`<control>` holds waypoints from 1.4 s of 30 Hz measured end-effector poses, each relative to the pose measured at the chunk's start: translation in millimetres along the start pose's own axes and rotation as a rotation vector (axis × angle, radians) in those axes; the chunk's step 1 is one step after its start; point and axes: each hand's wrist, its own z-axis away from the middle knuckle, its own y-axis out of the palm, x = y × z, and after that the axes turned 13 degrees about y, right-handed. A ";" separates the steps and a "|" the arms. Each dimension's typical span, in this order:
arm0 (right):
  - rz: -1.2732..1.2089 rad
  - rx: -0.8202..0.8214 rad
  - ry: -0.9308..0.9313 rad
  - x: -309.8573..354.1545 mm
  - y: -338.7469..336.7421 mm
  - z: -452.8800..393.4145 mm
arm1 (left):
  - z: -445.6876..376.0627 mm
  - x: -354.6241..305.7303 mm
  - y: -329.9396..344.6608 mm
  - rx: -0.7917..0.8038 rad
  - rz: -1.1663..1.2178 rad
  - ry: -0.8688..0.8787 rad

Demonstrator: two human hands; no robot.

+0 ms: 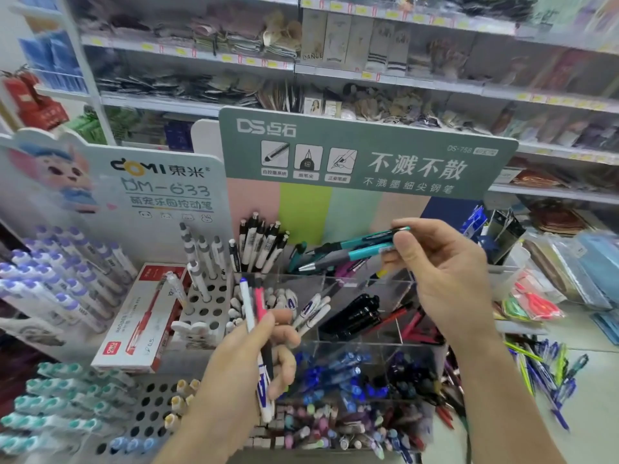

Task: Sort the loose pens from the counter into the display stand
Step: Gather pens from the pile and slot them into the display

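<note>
lowest and closest, the left hand (248, 360) curls its fingers around a small bundle of pens: a white pen with blue print and a blue tip (249, 316), a pink pen (260, 303) and a dark one beside them, all held upright over the clear acrylic display stand with divided compartments (365, 289). higher and further right, the right hand (445, 272) pinches the ends of two teal retractable pens with grey grips (351, 254) between thumb and fingertips, holding them nearly level, tips pointing left, above the stand's back compartments. those compartments hold black pens (355, 313), white pens and red ones; the front sections hold blue pens (338, 373) and pastel-capped ones. more loose blue and green pens (549, 380) lie scattered on the pale counter (589, 406) to the right of the stand. a white and red pen box (140, 323) rests left of the stand, near a perforated white pen rack (204, 296).
</note>
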 end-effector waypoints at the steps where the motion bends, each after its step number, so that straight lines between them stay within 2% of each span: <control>1: 0.052 -0.012 -0.029 -2.9 4.0 -3.2 | 1.6 1.5 2.3 0.031 -0.001 -0.001; 5: 0.283 -0.090 -0.150 -12.9 12.6 -13.0 | 6.0 5.9 4.2 0.078 -0.042 -0.012; 9: 0.566 -0.077 -0.364 -16.1 27.8 -22.1 | 8.9 7.3 3.6 0.076 -0.115 -0.045; 11: 0.628 -0.060 -0.455 -16.3 35.0 -25.8 | 9.1 7.2 3.2 0.063 -0.097 -0.052; 16: 0.640 -0.099 -0.576 -11.0 30.4 -30.0 | 10.7 6.6 1.0 0.049 -0.058 -0.059; 20: 0.749 0.139 -0.592 -17.3 34.9 -29.3 | 10.9 8.4 0.9 0.058 -0.080 -0.085; 23: 0.787 0.224 -0.536 -24.3 42.2 -25.6 | 11.4 9.5 3.2 0.065 -0.076 -0.090; 26: 0.686 0.141 -0.468 -24.3 42.9 -19.4 | 11.9 9.4 4.6 0.056 0.022 -0.085; 29: 0.582 0.001 -0.501 -22.5 39.2 -6.7 | 12.4 6.7 5.6 0.119 0.147 -0.099; 31: 0.557 0.012 -0.535 -25.3 36.3 7.8 | 13.9 4.7 6.2 0.183 0.157 -0.115; 33: 0.469 0.115 -0.427 -29.8 31.7 25.9 | 15.7 3.7 5.2 0.279 0.138 -0.129; 35: 0.341 0.277 -0.129 -32.2 25.3 41.7 | 16.3 4.1 1.6 0.417 0.049 -0.142; 37: 0.238 0.382 0.069 -38.8 18.0 52.3 | 16.7 5.8 -1.0 0.537 -0.100 -0.168; 39: 0.106 0.341 0.157 -43.9 10.5 59.9 | 17.6 8.2 0.2 0.585 -0.195 -0.177; 42: -0.068 0.133 0.278 -50.3 -1.6 66.8 | 18.4 14.1 3.7 0.527 -0.248 -0.159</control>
